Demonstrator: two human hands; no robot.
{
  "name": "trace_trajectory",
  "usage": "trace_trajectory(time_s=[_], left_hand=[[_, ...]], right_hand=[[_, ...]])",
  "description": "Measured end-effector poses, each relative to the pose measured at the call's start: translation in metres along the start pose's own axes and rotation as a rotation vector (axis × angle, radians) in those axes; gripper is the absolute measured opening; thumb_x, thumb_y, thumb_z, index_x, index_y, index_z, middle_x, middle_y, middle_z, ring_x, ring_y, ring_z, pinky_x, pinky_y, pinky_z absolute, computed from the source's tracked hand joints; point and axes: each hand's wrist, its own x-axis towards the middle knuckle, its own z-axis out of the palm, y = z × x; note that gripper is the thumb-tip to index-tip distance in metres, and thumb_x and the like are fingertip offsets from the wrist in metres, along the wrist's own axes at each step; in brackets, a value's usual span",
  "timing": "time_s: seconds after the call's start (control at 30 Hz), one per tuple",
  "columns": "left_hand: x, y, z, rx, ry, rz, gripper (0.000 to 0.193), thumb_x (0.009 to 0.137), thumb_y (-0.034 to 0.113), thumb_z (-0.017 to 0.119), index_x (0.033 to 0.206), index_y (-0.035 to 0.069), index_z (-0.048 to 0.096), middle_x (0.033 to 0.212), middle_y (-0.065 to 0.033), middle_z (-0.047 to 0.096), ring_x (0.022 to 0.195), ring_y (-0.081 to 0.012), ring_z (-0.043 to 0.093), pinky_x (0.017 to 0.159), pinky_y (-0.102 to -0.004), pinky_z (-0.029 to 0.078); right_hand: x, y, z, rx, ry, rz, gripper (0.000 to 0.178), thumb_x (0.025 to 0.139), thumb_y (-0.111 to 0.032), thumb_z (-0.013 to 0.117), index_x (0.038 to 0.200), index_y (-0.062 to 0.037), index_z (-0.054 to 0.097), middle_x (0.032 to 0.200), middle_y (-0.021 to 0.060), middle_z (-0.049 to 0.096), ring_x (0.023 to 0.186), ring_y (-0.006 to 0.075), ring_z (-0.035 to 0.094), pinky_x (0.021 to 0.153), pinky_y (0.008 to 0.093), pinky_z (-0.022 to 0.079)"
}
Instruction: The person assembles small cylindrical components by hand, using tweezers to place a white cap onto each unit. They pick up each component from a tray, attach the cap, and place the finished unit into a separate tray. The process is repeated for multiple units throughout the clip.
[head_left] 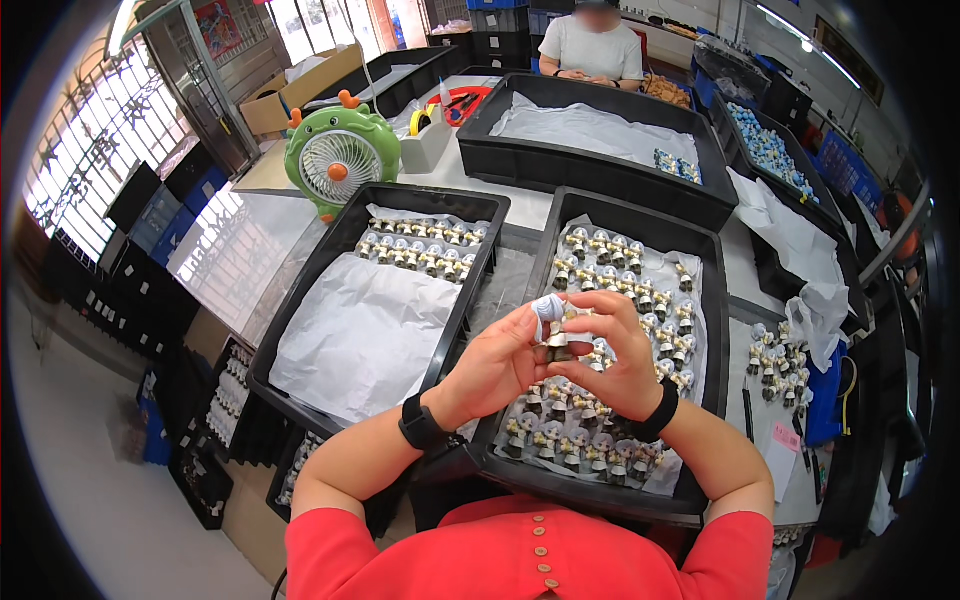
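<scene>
Both my hands hold one small figurine with pale lilac hair and a dark base, above the right black tray. My left hand pinches it from the left, near the hair and body. Fingers and thumb of my right hand close on its other side, hiding part of it. Below my hands, rows of similar figurines stand on white paper in that tray. The left black tray has a few rows of figurines at its far end and bare white paper nearer me.
A green fan stands behind the left tray. Farther back is a large black tray with paper and some blue pieces. Loose figurines lie on the table at right, near a pen. A person sits across the table.
</scene>
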Motion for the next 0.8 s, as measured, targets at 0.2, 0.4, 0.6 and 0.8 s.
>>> trace_trajectory(time_s=[0.2, 0.4, 0.6, 0.8], left_hand=[[-0.004, 0.001, 0.004, 0.0, 0.022, 0.026, 0.05, 0.098, 0.033, 0.04, 0.139, 0.006, 0.028, 0.126, -0.009, 0.048, 0.113, -0.0212, 0.052, 0.092, -0.0365, 0.046], [-0.004, 0.002, 0.006, -0.013, 0.007, 0.036, 0.05, 0.098, 0.032, 0.041, 0.14, 0.007, 0.027, 0.128, -0.0088, 0.047, 0.112, -0.0201, 0.052, 0.09, -0.0362, 0.046], [-0.006, 0.004, 0.006, -0.019, -0.019, 0.037, 0.051, 0.098, 0.03, 0.041, 0.14, 0.007, 0.027, 0.128, -0.0089, 0.047, 0.112, -0.0208, 0.052, 0.09, -0.0367, 0.045], [-0.006, 0.004, 0.009, -0.031, 0.001, 0.041, 0.051, 0.098, 0.029, 0.041, 0.141, 0.007, 0.026, 0.127, -0.0086, 0.048, 0.11, -0.0196, 0.052, 0.09, -0.0368, 0.045]], right_hand=[[-0.003, -0.007, 0.0, -0.064, 0.067, -0.117, 0.034, 0.059, -0.012, 0.083, 0.088, -0.0132, 0.065, 0.11, 0.0054, 0.057, 0.105, 0.029, 0.051, 0.087, 0.0389, 0.043], [-0.004, -0.014, 0.002, -0.017, 0.148, 0.005, 0.031, 0.06, -0.01, 0.082, 0.086, -0.0134, 0.065, 0.107, 0.0039, 0.058, 0.102, 0.0277, 0.051, 0.084, 0.0382, 0.044], [-0.005, -0.009, 0.0, -0.065, 0.062, -0.161, 0.028, 0.061, -0.009, 0.081, 0.084, -0.0129, 0.065, 0.107, 0.0035, 0.058, 0.101, 0.0274, 0.051, 0.085, 0.0381, 0.044], [0.0, -0.015, -0.002, -0.107, 0.077, -0.099, 0.026, 0.06, -0.008, 0.081, 0.079, -0.0131, 0.065, 0.105, 0.0026, 0.059, 0.101, 0.0265, 0.052, 0.083, 0.0369, 0.045]])
